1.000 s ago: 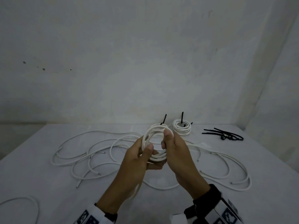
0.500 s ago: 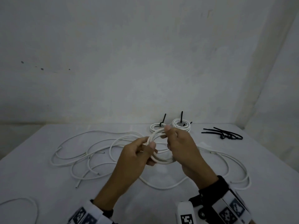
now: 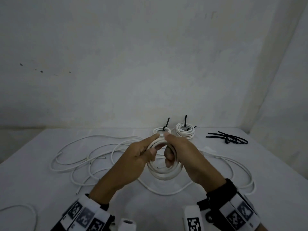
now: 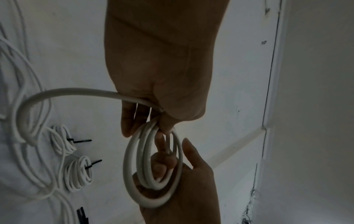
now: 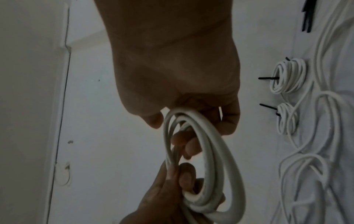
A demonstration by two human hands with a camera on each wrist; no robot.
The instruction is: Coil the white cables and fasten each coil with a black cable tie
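Observation:
A coil of white cable point(image 3: 164, 174) is held above the table between both hands. My left hand point(image 3: 141, 154) grips its left side, thumb inside the loop and forefinger along the top. My right hand point(image 3: 176, 150) grips its right side with fingers curled through the loop. The left wrist view shows the coil point(image 4: 134, 178) with a free length of cable point(image 4: 57, 94) trailing from my left hand point(image 4: 151, 119). The right wrist view shows the coil point(image 5: 214, 159) under my right hand point(image 5: 191, 121). Two tied coils point(image 3: 162, 130) point(image 3: 185, 132) lie behind, each with a black tie.
Loose white cables point(image 3: 93, 155) sprawl over the white table point(image 3: 41, 180) left and right of my hands. A bunch of black cable ties point(image 3: 228, 139) lies at the back right. Another cable loop point(image 3: 25, 209) lies at the front left. Walls close off the back and right.
The coil has been tipped from upright toward lying flatter and lower between my hands. My left forefinger now stretches along the top of the coil; both hands kept their hold.

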